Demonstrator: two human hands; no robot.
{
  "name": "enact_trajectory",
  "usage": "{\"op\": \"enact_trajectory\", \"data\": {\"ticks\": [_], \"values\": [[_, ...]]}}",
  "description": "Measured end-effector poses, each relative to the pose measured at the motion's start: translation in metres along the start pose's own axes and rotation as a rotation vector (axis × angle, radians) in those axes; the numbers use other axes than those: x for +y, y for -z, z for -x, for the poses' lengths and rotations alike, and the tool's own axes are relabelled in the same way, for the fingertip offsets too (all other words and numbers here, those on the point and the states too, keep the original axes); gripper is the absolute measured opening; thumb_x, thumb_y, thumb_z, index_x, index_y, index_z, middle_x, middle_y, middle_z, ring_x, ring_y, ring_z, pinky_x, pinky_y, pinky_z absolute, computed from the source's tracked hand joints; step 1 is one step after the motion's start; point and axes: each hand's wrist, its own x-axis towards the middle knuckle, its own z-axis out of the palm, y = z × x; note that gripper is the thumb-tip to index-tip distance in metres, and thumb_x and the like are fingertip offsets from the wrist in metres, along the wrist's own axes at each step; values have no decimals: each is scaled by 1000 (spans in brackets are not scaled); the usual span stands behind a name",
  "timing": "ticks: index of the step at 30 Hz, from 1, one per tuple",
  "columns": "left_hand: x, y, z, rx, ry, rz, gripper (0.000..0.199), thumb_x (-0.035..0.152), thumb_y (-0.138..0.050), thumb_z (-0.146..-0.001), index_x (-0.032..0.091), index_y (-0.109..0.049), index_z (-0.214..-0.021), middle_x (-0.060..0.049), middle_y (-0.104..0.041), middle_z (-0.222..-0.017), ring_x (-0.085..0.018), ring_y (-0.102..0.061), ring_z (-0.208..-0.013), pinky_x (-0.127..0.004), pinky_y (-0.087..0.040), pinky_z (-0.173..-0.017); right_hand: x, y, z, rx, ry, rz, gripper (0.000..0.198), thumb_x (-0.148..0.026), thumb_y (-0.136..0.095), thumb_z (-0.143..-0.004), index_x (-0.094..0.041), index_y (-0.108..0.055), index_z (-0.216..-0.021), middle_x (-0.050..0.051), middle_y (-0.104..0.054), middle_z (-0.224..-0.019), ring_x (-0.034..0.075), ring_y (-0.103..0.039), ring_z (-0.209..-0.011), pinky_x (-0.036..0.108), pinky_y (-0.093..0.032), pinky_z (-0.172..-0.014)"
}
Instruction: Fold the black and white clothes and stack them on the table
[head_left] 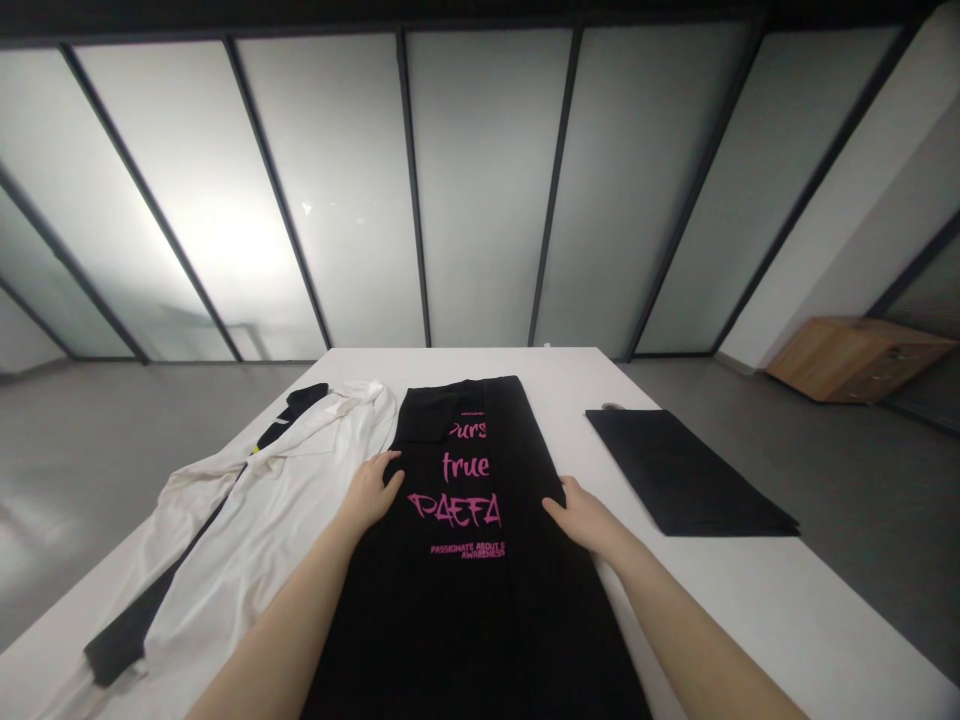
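Note:
A black T-shirt [450,620] with pink lettering lies in front of me, its sides folded inward into a long strip. My left hand [371,492] rests at its left edge, thumb and fingers apart. Across from it, my right hand [585,515] touches the right edge, with the thumb over the cloth and a gap between thumb and forefinger. The undersides of both hands are hidden. Near the far end, a folded black sleeve [429,415] lies across part of the print.
To the left, a crumpled white garment [247,540] with black parts is spread out. A neatly folded black garment [690,475] lies on the right side of the white table [555,400]. Beyond stand frosted glass panels [487,190] and a wooden cabinet [855,358].

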Motion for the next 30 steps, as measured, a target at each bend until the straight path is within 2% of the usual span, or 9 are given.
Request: {"op": "enact_trajectory", "data": {"ticks": [2, 7, 10, 14, 19, 22, 25, 27, 30], "values": [[-5, -2, -1, 14, -24, -3, 40, 35, -57, -91, 21, -65, -128, -13, -70, -136, -32, -62, -130, -48, -44, -119, 1, 1, 0, -11, -24, 17, 58, -37, -71, -92, -12, -52, -141, 24, -69, -133, 38, -66, -126, 46, -49, -106], [-15, -8, -2, 39, -139, -89, 38, 37, -55, -93, 21, -66, -125, -12, -71, -131, -33, -65, -127, -53, -49, -113, 4, 6, -1, -17, -19, 21, 59, -29, -54, -100, -6, -39, -153, 25, -65, -141, 30, -66, -129, 38, -48, -108], [-15, -9, -1, 34, -169, -138, 37, 36, -54, -95, 20, -66, -126, -13, -71, -132, -32, -65, -127, -52, -50, -112, 6, 13, -1, -33, 0, 104, 56, -27, -50, -102, -7, -41, -152, 25, -65, -142, 29, -65, -130, 36, -47, -108], [-7, -8, 3, -3, -141, -173, 39, 34, -52, -96, 18, -65, -130, -15, -68, -136, -32, -63, -129, -51, -47, -113, 10, 31, -6, -59, 25, 243, 51, -31, -51, -103, -7, -47, -148, 25, -69, -135, 32, -68, -124, 37, -50, -101], [13, -10, 14, -45, -72, -258, 37, 33, -54, -99, 26, -64, -134, -11, -62, -148, -34, -55, -137, -58, -41, -113, 20, 60, -20, -1, -48, 403, 45, -30, -53, -104, -8, -54, -144, 24, -74, -122, 33, -73, -113, 36, -51, -90], [25, -11, 19, -68, -78, -308, 37, 32, -55, -99, 28, -65, -134, -10, -62, -148, -34, -55, -137, -57, -39, -113, 23, 69, -24, 73, 5, 510, 42, -29, -50, -105, -11, -58, -142, 22, -73, -120, 33, -72, -111, 37, -51, -88], [32, -12, 21, -71, -93, -331, 40, 32, -55, -99, 27, -62, -138, -10, -63, -147, -33, -55, -137, -53, -39, -112, 15, 64, -20, 197, 118, 605, 44, -29, -47, -104, -12, -59, -143, 23, -70, -127, 35, -69, -114, 43, -51, -96], [32, -12, 21, -69, -96, -347, 43, 32, -55, -99, 27, -60, -142, -11, -63, -147, -33, -56, -135, -52, -40, -112, 5, 49, -14, 265, 206, 624, 48, -31, -43, -105, -12, -58, -147, 23, -65, -138, 36, -64, -124, 46, -47, -105], [30, -13, 21, -68, -87, -374, 46, 31, -53, -100, 27, -58, -145, -11, -62, -149, -33, -55, -136, -53, -39, -113, -8, 16, -3, 284, 298, 614, 58, -38, -35, -107, -12, -46, -159, 20, -46, -162, 37, -43, -149, 49, -35, -121]]}}
